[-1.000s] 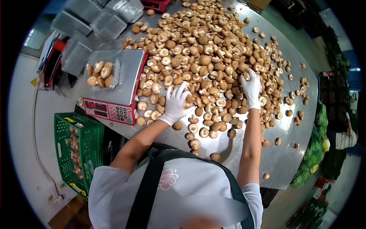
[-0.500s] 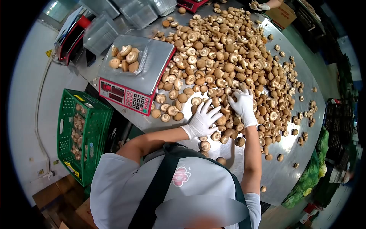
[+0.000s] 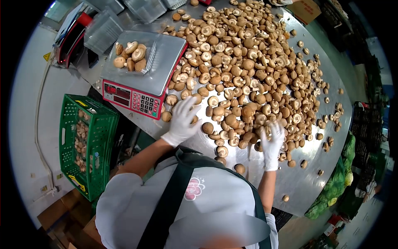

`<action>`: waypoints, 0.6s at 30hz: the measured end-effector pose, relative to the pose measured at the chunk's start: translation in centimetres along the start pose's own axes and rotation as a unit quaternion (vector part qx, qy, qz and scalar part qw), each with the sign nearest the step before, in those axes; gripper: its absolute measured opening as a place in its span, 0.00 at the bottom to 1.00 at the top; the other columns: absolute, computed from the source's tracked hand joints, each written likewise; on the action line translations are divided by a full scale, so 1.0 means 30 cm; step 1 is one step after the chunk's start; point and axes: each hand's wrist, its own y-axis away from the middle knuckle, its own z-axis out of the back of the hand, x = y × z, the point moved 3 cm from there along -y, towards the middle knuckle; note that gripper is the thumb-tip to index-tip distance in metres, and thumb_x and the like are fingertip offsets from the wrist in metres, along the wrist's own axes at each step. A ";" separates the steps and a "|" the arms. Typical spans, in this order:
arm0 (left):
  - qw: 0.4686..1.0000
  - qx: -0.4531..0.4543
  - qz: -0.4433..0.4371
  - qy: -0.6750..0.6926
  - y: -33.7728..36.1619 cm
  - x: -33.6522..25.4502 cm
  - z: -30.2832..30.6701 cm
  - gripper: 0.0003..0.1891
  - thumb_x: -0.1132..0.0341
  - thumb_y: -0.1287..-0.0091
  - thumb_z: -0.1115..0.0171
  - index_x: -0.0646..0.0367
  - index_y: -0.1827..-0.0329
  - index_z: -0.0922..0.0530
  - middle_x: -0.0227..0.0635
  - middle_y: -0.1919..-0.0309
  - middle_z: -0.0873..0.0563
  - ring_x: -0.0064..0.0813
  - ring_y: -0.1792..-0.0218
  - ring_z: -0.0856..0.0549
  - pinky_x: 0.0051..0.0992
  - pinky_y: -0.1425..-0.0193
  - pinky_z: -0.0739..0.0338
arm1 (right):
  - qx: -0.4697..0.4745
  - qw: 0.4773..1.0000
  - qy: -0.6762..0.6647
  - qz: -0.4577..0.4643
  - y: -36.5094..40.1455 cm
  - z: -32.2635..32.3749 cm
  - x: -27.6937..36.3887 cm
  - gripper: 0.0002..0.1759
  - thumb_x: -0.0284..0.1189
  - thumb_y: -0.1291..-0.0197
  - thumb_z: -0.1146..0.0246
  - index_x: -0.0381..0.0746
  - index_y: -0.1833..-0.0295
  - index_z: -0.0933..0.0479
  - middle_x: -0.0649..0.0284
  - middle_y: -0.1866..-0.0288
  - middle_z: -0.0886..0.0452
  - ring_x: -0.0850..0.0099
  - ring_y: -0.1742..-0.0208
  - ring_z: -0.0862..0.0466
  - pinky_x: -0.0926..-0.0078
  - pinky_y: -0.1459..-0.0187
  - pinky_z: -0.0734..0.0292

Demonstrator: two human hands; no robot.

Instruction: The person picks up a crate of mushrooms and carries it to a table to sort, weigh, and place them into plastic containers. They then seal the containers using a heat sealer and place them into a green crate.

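A wide heap of brown mushrooms [image 3: 248, 65] covers much of the metal table [image 3: 298, 186]. My left hand [image 3: 181, 121], in a white glove, has its fingers spread over a few mushrooms just below the scale [image 3: 151, 62]; anything under the fingers is hidden. At the heap's near edge, my right hand [image 3: 272, 142], also gloved, touches mushrooms with its fingers apart. On the scale's plate sits a clear plastic tray [image 3: 148, 62] holding several mushrooms [image 3: 133, 54]. The red display is lit.
A green crate [image 3: 85, 145] with packed mushrooms stands left of the table. Stacked clear trays [image 3: 103, 33] lie at the back left. Another person's gloved hand [image 3: 282, 1] shows at the top edge, near a cardboard box [image 3: 306, 10]. Green leafy vegetables [image 3: 331, 189] are at the right.
My left hand has moved left toward the scale, away from the mushrooms at the centre. My right hand has come nearer my body. The view has shifted slightly.
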 end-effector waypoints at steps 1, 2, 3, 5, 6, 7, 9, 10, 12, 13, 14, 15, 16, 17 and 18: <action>1.000 0.001 0.000 0.000 0.038 0.013 0.019 0.25 0.59 0.46 0.36 0.56 0.44 0.28 0.45 0.38 0.33 0.47 0.38 0.34 0.44 0.35 0.42 | 0.022 0.999 -0.023 0.021 0.039 -0.007 0.032 0.18 0.31 0.54 0.31 0.42 0.55 0.22 0.56 0.46 0.25 0.58 0.41 0.30 0.61 0.42 0.36; 0.998 0.026 0.032 -0.037 0.072 0.025 0.033 0.29 0.56 0.46 0.36 0.56 0.42 0.30 0.46 0.37 0.35 0.49 0.36 0.37 0.47 0.35 0.45 | 0.048 0.998 -0.034 0.003 0.074 -0.003 0.097 0.21 0.35 0.54 0.31 0.43 0.52 0.23 0.55 0.45 0.26 0.56 0.40 0.32 0.58 0.41 0.37; 0.994 0.048 0.063 -0.075 0.100 0.041 0.041 0.32 0.52 0.47 0.36 0.56 0.39 0.32 0.47 0.36 0.37 0.50 0.34 0.40 0.49 0.34 0.47 | 0.097 0.995 -0.011 0.024 0.123 -0.015 0.134 0.25 0.39 0.54 0.31 0.43 0.49 0.24 0.55 0.42 0.29 0.54 0.38 0.34 0.54 0.39 0.40; 0.984 0.111 0.086 -0.110 0.162 0.078 -0.003 0.41 0.43 0.48 0.38 0.55 0.34 0.38 0.47 0.33 0.41 0.51 0.32 0.46 0.55 0.34 0.54 | 0.156 0.984 -0.028 0.087 0.181 -0.069 0.212 0.31 0.43 0.55 0.31 0.45 0.44 0.28 0.55 0.37 0.35 0.54 0.34 0.39 0.50 0.36 0.46; 0.980 0.119 0.079 -0.136 0.176 0.087 -0.021 0.42 0.40 0.49 0.39 0.55 0.34 0.38 0.46 0.32 0.42 0.49 0.31 0.47 0.56 0.34 0.56 | 0.203 0.972 -0.016 0.115 0.197 -0.101 0.246 0.34 0.45 0.55 0.32 0.46 0.41 0.30 0.54 0.37 0.35 0.53 0.34 0.39 0.49 0.35 0.49; 0.977 0.125 0.067 -0.159 0.166 0.084 -0.036 0.44 0.38 0.49 0.40 0.55 0.34 0.39 0.44 0.32 0.42 0.46 0.30 0.47 0.57 0.35 0.57 | 0.219 0.966 0.000 0.134 0.209 -0.132 0.276 0.34 0.46 0.54 0.33 0.46 0.40 0.31 0.54 0.37 0.36 0.53 0.34 0.39 0.47 0.35 0.50; 0.984 0.101 0.028 -0.141 0.128 0.087 -0.089 0.42 0.38 0.49 0.41 0.50 0.33 0.38 0.40 0.31 0.41 0.44 0.32 0.44 0.58 0.37 0.55 | 0.229 0.963 0.004 0.145 0.214 -0.200 0.319 0.34 0.45 0.53 0.34 0.46 0.39 0.32 0.53 0.36 0.36 0.51 0.35 0.39 0.44 0.35 0.51; 0.988 0.096 0.005 -0.122 0.093 0.070 -0.109 0.41 0.38 0.49 0.41 0.47 0.33 0.38 0.38 0.31 0.41 0.45 0.33 0.42 0.58 0.38 0.54 | 0.224 0.965 -0.006 0.138 0.202 -0.226 0.331 0.33 0.44 0.53 0.35 0.46 0.40 0.32 0.52 0.36 0.37 0.50 0.35 0.39 0.42 0.35 0.52; 0.981 0.124 0.026 -0.145 0.005 0.018 -0.144 0.39 0.39 0.48 0.41 0.42 0.33 0.37 0.37 0.31 0.41 0.46 0.35 0.40 0.60 0.39 0.52 | 0.199 0.971 -0.005 0.135 0.148 -0.242 0.349 0.33 0.40 0.53 0.36 0.46 0.39 0.32 0.53 0.36 0.36 0.49 0.37 0.38 0.40 0.35 0.53; 0.978 0.134 0.030 -0.156 -0.046 0.005 -0.158 0.39 0.38 0.49 0.41 0.41 0.33 0.38 0.37 0.31 0.42 0.47 0.35 0.39 0.61 0.39 0.52 | 0.185 0.974 0.018 0.127 0.114 -0.260 0.336 0.32 0.39 0.53 0.36 0.45 0.39 0.32 0.52 0.36 0.36 0.49 0.37 0.38 0.40 0.35 0.53; 0.975 0.144 0.034 -0.167 -0.095 -0.001 -0.174 0.40 0.38 0.49 0.41 0.40 0.33 0.38 0.37 0.31 0.43 0.49 0.36 0.38 0.62 0.40 0.53 | 0.171 0.977 0.043 0.118 0.073 -0.274 0.311 0.32 0.38 0.53 0.36 0.45 0.39 0.32 0.52 0.36 0.36 0.50 0.37 0.38 0.40 0.35 0.54; 0.980 0.144 0.057 -0.121 -0.130 0.005 -0.198 0.42 0.36 0.51 0.40 0.40 0.32 0.39 0.37 0.30 0.45 0.50 0.36 0.38 0.64 0.40 0.54 | 0.137 0.982 0.076 0.105 0.016 -0.271 0.290 0.31 0.36 0.53 0.37 0.45 0.40 0.31 0.52 0.36 0.36 0.51 0.36 0.38 0.40 0.34 0.54; 0.979 0.147 0.090 -0.113 -0.168 -0.015 -0.199 0.44 0.34 0.53 0.40 0.39 0.31 0.41 0.37 0.29 0.47 0.51 0.35 0.40 0.68 0.41 0.55 | 0.103 0.984 0.110 0.092 -0.042 -0.266 0.264 0.30 0.35 0.53 0.37 0.46 0.40 0.30 0.52 0.36 0.36 0.51 0.35 0.39 0.41 0.34 0.54; 0.976 0.160 0.089 -0.117 -0.200 -0.031 -0.213 0.44 0.34 0.52 0.40 0.38 0.31 0.41 0.37 0.29 0.48 0.52 0.34 0.41 0.70 0.41 0.56 | 0.105 0.982 0.133 0.082 -0.090 -0.271 0.228 0.30 0.34 0.55 0.36 0.46 0.41 0.29 0.51 0.35 0.36 0.52 0.33 0.40 0.41 0.34 0.55; 0.973 0.173 0.089 -0.122 -0.227 -0.045 -0.227 0.44 0.34 0.52 0.40 0.38 0.31 0.42 0.37 0.29 0.48 0.52 0.34 0.41 0.72 0.42 0.57 | 0.107 0.979 0.156 0.073 -0.139 -0.277 0.192 0.29 0.32 0.57 0.36 0.46 0.43 0.28 0.51 0.35 0.36 0.52 0.32 0.41 0.42 0.33 0.55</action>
